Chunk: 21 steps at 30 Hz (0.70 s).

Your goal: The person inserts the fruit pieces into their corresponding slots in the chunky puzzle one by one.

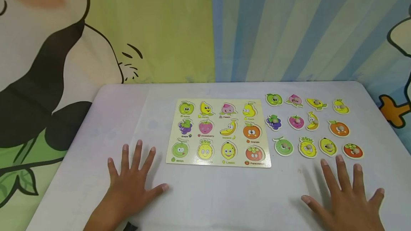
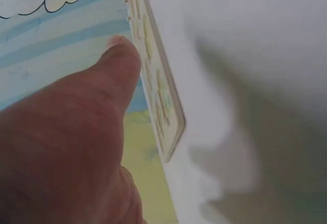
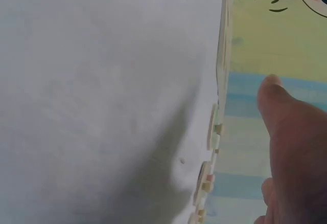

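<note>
A cream fruit puzzle board (image 1: 216,133) lies flat on the white table, its rows showing printed fruits with names beneath. To its right lie several loose knobbed fruit pieces, among them a green apple (image 1: 274,99), a grape (image 1: 273,122), a melon (image 1: 283,147) and a persimmon (image 1: 353,151). My left hand (image 1: 130,184), fingers spread and straight, is left of and nearer than the board, holding nothing. Likewise spread and holding nothing, my right hand (image 1: 348,199) is just in front of the lemon piece (image 1: 328,147) and the persimmon. In the left wrist view my thumb (image 2: 110,75) shows beside the board's edge.
The white table (image 1: 224,199) ends at a back edge against a yellow and blue striped backdrop (image 1: 276,27). A cartoon-printed panel (image 1: 74,56) borders the left side, and another cartoon figure shows at the right. A small black object (image 1: 130,226) is at the bottom, near the left wrist.
</note>
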Tool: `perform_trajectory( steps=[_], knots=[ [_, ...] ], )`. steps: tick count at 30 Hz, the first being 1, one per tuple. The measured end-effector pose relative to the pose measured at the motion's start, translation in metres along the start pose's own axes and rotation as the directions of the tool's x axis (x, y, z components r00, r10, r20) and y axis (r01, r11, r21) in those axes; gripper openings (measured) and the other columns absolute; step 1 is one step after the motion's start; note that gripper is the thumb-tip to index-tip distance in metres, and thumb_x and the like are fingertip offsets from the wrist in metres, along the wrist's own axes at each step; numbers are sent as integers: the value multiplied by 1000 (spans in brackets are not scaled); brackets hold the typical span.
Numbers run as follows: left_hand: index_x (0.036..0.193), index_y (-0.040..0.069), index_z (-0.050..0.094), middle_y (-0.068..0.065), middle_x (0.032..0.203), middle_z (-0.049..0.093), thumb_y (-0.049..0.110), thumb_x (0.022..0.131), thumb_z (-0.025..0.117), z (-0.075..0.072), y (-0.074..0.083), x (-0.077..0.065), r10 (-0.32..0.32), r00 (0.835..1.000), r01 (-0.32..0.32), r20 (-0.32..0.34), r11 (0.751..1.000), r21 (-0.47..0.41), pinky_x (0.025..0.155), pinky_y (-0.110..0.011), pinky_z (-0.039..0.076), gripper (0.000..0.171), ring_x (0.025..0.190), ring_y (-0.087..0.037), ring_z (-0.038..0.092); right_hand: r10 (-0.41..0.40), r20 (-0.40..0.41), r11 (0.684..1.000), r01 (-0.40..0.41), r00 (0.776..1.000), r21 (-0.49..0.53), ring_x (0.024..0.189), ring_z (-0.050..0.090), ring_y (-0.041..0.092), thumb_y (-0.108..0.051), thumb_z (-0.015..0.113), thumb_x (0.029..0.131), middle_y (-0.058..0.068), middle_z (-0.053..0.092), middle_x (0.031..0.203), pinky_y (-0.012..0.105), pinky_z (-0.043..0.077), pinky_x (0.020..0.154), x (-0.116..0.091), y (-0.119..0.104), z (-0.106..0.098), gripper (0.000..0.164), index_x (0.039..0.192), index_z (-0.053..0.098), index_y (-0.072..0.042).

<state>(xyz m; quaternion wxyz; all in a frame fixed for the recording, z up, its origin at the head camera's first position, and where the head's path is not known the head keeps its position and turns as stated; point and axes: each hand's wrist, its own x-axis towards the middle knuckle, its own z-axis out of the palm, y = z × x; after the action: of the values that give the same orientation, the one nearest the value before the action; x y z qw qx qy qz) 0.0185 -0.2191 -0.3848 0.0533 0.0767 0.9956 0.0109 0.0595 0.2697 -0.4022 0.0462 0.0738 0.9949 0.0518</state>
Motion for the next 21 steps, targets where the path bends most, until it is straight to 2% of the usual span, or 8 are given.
perform_trajectory(
  steps=[2, 4, 8, 13, 15, 17, 19, 21],
  knots=[
    [155, 13, 26, -20, 161, -1, 76, 78, 58, -5, 0, 5, 23, 999, -24, -28, 999, -32, 102, -71, -17, 105, 142, -48, -11, -3, -9, 1000, 3, 1000, 7, 136, -31, 43, -83, 63, 63, 18, -24, 156, 74, -22, 91, 4, 1, -6, 133, 155, 1, -10],
    [155, 10, 25, -21, 160, 4, 66, 81, 64, -11, 0, 10, 41, 998, -46, -52, 994, -102, 107, -72, -5, 101, 144, -46, -5, -14, -34, 999, 15, 999, 29, 137, -31, 42, -78, 68, 63, 18, -23, 157, 72, -23, 92, 9, 3, -13, 132, 155, 4, -8],
    [153, 5, 27, -23, 157, 20, 46, 86, 73, -20, 0, 24, 56, 995, -75, -77, 962, -264, 109, -66, 20, 91, 144, -43, 9, -46, -104, 993, 57, 993, 103, 140, -26, 38, -67, 78, 62, 19, -17, 158, 67, -25, 97, 16, 5, -24, 130, 156, 8, -9],
    [149, 0, 35, -21, 152, 33, 33, 85, 77, -20, 2, 38, 67, 996, -84, -60, 930, -359, 107, -60, 30, 83, 142, -40, 21, -93, -202, 975, 130, 975, 178, 144, -17, 36, -52, 84, 65, 19, -5, 160, 60, -20, 106, 21, 3, -35, 122, 156, 14, -8],
    [148, 0, 36, -19, 152, 34, 31, 85, 78, -16, 3, 42, 68, 997, -78, -40, 914, -397, 107, -58, 32, 82, 142, -38, 23, -108, -271, 959, 172, 956, 226, 146, -7, 36, -39, 86, 67, 19, 5, 161, 59, -12, 111, 23, 1, -38, 114, 154, 21, -6],
    [149, 2, 36, -16, 154, 33, 30, 85, 78, -11, 5, 46, 71, 997, -71, -15, 898, -434, 108, -55, 32, 82, 143, -36, 24, -118, -343, 939, 217, 932, 268, 146, 7, 39, -26, 89, 67, 19, 15, 160, 60, 4, 113, 25, 0, -40, 107, 153, 28, -5],
    [151, 4, 33, -13, 156, 30, 30, 85, 78, -7, 6, 50, 87, 996, -72, 13, 886, -459, 110, -54, 31, 84, 144, -33, 23, -118, -398, 919, 252, 910, 304, 143, 19, 40, -14, 90, 65, 17, 22, 158, 62, 20, 109, 27, -2, -41, 104, 151, 33, -5],
    [153, 6, 30, -9, 159, 25, 33, 85, 77, -2, 6, 52, 117, 992, -85, 40, 880, -468, 112, -52, 28, 87, 145, -30, 19, -117, -431, 904, 276, 895, 327, 140, 27, 40, -8, 91, 63, 16, 25, 157, 65, 30, 102, 31, -3, -42, 103, 150, 35, -5]
  ],
)
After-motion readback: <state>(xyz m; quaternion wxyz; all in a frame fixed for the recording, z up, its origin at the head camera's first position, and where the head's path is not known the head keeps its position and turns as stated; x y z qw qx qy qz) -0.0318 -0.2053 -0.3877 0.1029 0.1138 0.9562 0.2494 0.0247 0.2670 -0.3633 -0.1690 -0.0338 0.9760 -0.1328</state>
